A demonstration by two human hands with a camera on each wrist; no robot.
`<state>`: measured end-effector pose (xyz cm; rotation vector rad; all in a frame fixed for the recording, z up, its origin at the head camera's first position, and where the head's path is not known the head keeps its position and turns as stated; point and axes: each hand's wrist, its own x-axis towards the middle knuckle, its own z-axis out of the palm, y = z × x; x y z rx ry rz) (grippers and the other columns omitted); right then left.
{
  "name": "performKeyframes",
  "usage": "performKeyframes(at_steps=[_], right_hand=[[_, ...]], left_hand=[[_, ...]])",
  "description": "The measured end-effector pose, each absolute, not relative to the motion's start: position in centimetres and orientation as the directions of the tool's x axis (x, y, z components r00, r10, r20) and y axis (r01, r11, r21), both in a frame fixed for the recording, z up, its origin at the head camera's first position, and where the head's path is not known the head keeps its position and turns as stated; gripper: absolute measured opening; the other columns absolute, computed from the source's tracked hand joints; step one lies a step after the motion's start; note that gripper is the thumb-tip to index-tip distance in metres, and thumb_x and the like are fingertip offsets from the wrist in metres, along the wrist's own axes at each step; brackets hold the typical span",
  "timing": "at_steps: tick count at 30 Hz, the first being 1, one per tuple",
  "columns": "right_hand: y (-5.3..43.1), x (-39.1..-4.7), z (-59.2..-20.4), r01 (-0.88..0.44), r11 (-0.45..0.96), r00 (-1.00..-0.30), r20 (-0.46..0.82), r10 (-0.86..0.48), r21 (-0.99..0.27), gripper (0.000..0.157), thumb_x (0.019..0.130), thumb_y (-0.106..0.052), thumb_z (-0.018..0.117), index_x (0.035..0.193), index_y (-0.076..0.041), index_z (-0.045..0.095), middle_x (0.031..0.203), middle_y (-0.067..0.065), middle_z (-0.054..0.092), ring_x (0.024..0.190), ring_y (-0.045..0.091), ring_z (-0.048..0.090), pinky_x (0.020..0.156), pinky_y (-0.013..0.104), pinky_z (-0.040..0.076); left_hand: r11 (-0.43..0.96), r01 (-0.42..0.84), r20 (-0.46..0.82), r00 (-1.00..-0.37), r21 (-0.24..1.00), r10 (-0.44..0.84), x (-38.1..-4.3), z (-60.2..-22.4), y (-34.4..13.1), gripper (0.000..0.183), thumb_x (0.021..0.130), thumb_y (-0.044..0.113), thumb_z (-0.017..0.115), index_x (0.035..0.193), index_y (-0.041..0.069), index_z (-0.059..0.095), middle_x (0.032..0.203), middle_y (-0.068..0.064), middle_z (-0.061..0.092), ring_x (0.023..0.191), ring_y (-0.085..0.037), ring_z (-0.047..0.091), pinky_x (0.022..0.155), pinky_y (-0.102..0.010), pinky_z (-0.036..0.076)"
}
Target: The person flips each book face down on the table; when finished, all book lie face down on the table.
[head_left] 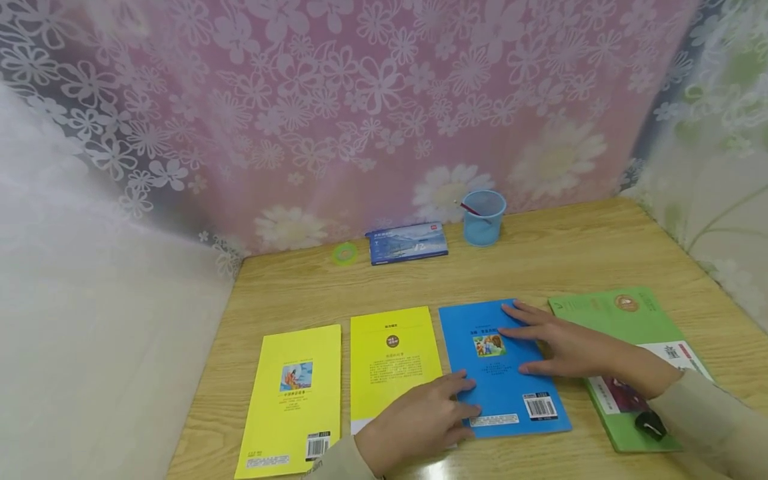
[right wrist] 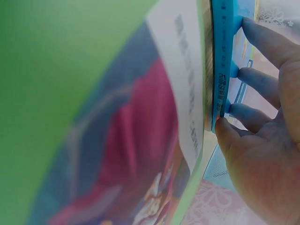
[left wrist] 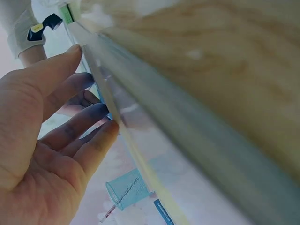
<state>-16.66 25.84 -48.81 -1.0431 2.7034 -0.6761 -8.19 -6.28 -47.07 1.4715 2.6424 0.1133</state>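
Left hand and right hand, apart from each other, fingers extended, both touching blue book.
Head: blue book flat on table, between yellow book and green book; left fingertips at its left edge, right fingers spread over its upper right, neither curled round it. Barcode shows only here; second yellow book farther left, blue cup behind. Left wrist: palm side, blue sliver at fingertips; cup's mesh visible. Right wrist: printed spine, unseen from head; green book blurred, close up.
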Motion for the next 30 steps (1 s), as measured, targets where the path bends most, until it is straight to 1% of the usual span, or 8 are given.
performKeyframes(at_steps=[5, 9, 13, 17, 21, 25, 28, 30], right_hand=[[25.8, -16.5, -48.6, -0.620, 0.661, -0.742, 0.042, -0.669, -0.422, 0.061, 0.092, -0.057, 0.075, 0.144, -0.027, 0.065, 0.166, 0.013, 0.043, 0.155, 0.043, 0.035, 0.114, 0.065, 0.042], [26.5, -16.1, -48.0, -0.646, 0.662, -0.739, 0.094, -0.667, -0.381, 0.049, 0.094, -0.046, 0.078, 0.137, -0.023, 0.072, 0.158, 0.011, 0.054, 0.146, 0.042, 0.047, 0.114, 0.056, 0.047], [28.0, -15.1, -47.0, -0.640, 0.677, -0.755, 0.138, -0.641, -0.363, 0.041, 0.094, -0.035, 0.080, 0.132, -0.021, 0.074, 0.148, 0.010, 0.063, 0.136, 0.039, 0.058, 0.104, 0.055, 0.055], [30.1, -13.7, -46.5, -0.610, 0.707, -0.785, 0.151, -0.601, -0.357, 0.037, 0.093, -0.031, 0.081, 0.128, -0.022, 0.075, 0.140, 0.007, 0.069, 0.126, 0.034, 0.066, 0.092, 0.042, 0.062], [31.9, -12.5, -46.8, -0.586, 0.710, -0.805, 0.177, -0.567, -0.390, 0.032, 0.092, -0.024, 0.082, 0.124, -0.023, 0.076, 0.132, 0.004, 0.072, 0.112, 0.013, 0.071, 0.077, 0.025, 0.060], [33.5, -11.1, -47.1, -0.574, 0.683, -0.811, 0.199, -0.550, -0.452, 0.033, 0.092, -0.015, 0.081, 0.125, -0.017, 0.075, 0.128, 0.004, 0.073, 0.093, -0.007, 0.063, 0.066, 0.017, 0.052], [34.7, -10.0, -47.4, -0.560, 0.684, -0.823, 0.217, -0.525, -0.467, 0.036, 0.089, -0.011, 0.083, 0.124, -0.018, 0.075, 0.130, -0.008, 0.071, 0.098, -0.015, 0.058, 0.070, 0.008, 0.047], [35.5, -9.3, -47.6, -0.553, 0.691, -0.830, 0.237, -0.504, -0.467, 0.040, 0.088, -0.008, 0.084, 0.124, -0.021, 0.075, 0.134, -0.019, 0.067, 0.109, -0.018, 0.057, 0.077, 0.002, 0.047]], left_hand=[[0.510, 0.853, -0.054, -0.507, 0.109, 0.860, -8.6, -46.6, -6.1, 0.037, 0.104, 0.045, 0.065, 0.137, 0.030, 0.071, 0.153, 0.002, 0.061, 0.148, -0.017, 0.052, 0.121, -0.026, 0.042], [0.511, 0.853, -0.043, -0.510, 0.108, 0.859, -9.2, -46.3, -5.9, 0.033, 0.102, 0.041, 0.069, 0.134, 0.031, 0.073, 0.147, 0.005, 0.065, 0.141, -0.013, 0.058, 0.119, -0.026, 0.046], [0.518, 0.849, -0.055, -0.515, 0.104, 0.856, -9.8, -46.1, -5.7, 0.032, 0.101, 0.043, 0.070, 0.132, 0.034, 0.074, 0.142, 0.008, 0.067, 0.134, -0.010, 0.061, 0.112, -0.027, 0.051], [0.512, 0.852, -0.069, -0.508, 0.109, 0.859, -10.6, -45.9, -5.3, 0.031, 0.102, 0.043, 0.069, 0.132, 0.034, 0.074, 0.142, 0.008, 0.067, 0.132, -0.012, 0.061, 0.109, -0.028, 0.052], [0.509, 0.853, -0.094, -0.501, 0.111, 0.860, -11.6, -45.6, -4.7, 0.032, 0.104, 0.042, 0.067, 0.134, 0.033, 0.073, 0.140, 0.008, 0.068, 0.130, -0.011, 0.063, 0.109, -0.026, 0.052], [0.505, 0.851, -0.118, -0.491, 0.144, 0.863, -12.7, -45.3, -3.6, 0.032, 0.104, 0.041, 0.066, 0.134, 0.032, 0.072, 0.136, 0.009, 0.070, 0.128, -0.009, 0.064, 0.109, -0.025, 0.052], [0.511, 0.844, -0.143, -0.492, 0.164, 0.859, -13.7, -45.2, -2.5, 0.033, 0.104, 0.042, 0.066, 0.135, 0.033, 0.072, 0.136, 0.010, 0.070, 0.127, -0.007, 0.064, 0.106, -0.024, 0.053], [0.521, 0.836, -0.166, -0.497, 0.173, 0.852, -14.3, -45.0, -1.8, 0.035, 0.104, 0.043, 0.066, 0.137, 0.034, 0.071, 0.138, 0.011, 0.068, 0.129, -0.007, 0.063, 0.106, -0.023, 0.053]])
